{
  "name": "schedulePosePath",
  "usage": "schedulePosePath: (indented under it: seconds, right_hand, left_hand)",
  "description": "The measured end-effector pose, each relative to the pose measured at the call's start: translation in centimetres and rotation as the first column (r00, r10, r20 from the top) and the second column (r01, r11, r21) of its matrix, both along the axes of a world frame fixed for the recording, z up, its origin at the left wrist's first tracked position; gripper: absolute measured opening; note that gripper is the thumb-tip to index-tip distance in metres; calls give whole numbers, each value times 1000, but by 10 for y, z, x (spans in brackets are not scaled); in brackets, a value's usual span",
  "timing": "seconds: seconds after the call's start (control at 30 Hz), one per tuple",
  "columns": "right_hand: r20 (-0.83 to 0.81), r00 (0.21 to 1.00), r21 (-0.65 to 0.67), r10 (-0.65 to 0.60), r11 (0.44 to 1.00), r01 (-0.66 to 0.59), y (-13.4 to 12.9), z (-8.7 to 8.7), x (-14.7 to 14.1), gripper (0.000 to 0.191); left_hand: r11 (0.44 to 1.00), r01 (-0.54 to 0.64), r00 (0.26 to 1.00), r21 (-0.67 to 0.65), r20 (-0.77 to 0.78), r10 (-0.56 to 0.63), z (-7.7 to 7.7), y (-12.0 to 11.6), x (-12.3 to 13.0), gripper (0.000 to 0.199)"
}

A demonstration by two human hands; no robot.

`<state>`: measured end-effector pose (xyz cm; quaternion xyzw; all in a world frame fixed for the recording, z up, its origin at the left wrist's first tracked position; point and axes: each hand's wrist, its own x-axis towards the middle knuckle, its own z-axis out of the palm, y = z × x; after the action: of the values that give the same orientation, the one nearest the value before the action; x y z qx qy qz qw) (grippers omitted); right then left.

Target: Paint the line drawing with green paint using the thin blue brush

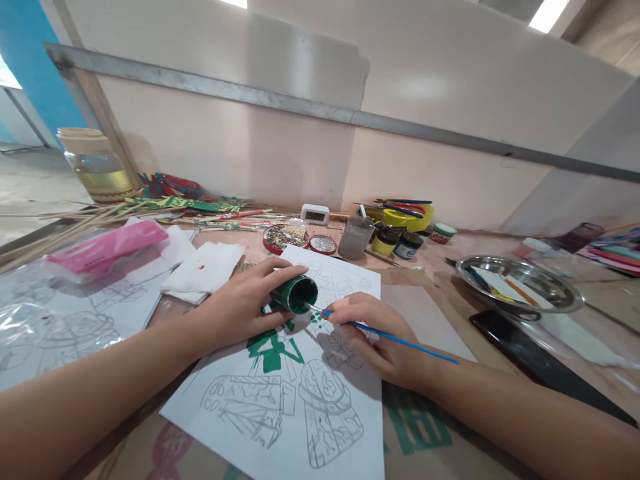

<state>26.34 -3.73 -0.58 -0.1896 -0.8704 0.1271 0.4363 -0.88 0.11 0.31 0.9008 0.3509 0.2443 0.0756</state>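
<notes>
My left hand (250, 298) is wrapped round a small jar of green paint (299, 293), tipped so its open mouth faces my right hand. Between the fingers and thumb of my right hand (373, 330) is a thin blue paintbrush (405, 342); its tip reaches the jar's mouth. Below both hands lies a white sheet of paper (280, 443) with pencil drawings. Part of one drawing is filled with green paint (271, 352), and small green dots sit near the brush. The jar and my left hand cover some of the sheet.
Folded white tissues (203, 270) and a pink packet (110, 247) lie to the left. Behind are a bead tray (285, 239), a small digital clock (315, 214), a cloudy water cup (356, 237) and paint jars (385, 241). A metal bowl (560, 303) and black phone-like slab (540, 360) are right.
</notes>
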Motion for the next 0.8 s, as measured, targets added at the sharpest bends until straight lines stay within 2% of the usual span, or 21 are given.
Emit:
schedulePosePath:
  seconds: [0.23, 0.4, 0.57, 0.63, 0.7, 0.8]
  right_hand:
    - [45, 998, -6, -32, 999, 32, 4, -1, -3, 24]
    - [-22, 999, -44, -30, 999, 29, 3, 0, -2, 26]
    - [-77, 994, -21, -74, 997, 72, 3, 15, 1, 28]
    - [-17, 994, 18, -110, 994, 111, 7, 29, 8, 26]
    - [139, 977, -10, -159, 987, 162, 15, 42, 20, 24]
    - [288, 928, -21, -236, 967, 253, 35, 48, 45, 26]
  left_hand:
    - [1000, -3, 1000, -10, -6, 3, 1, 0, 0, 61]
    - [1000, -6, 1000, -9, 3, 6, 0, 1, -1, 60]
    - [998, -64, 998, -30, 25, 64, -2, 5, -3, 61]
    - [996, -72, 997, -49, 30, 73, -1, 6, -2, 60]
    - [995, -69, 997, -76, 34, 72, 1, 7, -1, 58]
    - [991, -87, 995, -105, 34, 91, 3, 8, -1, 58]
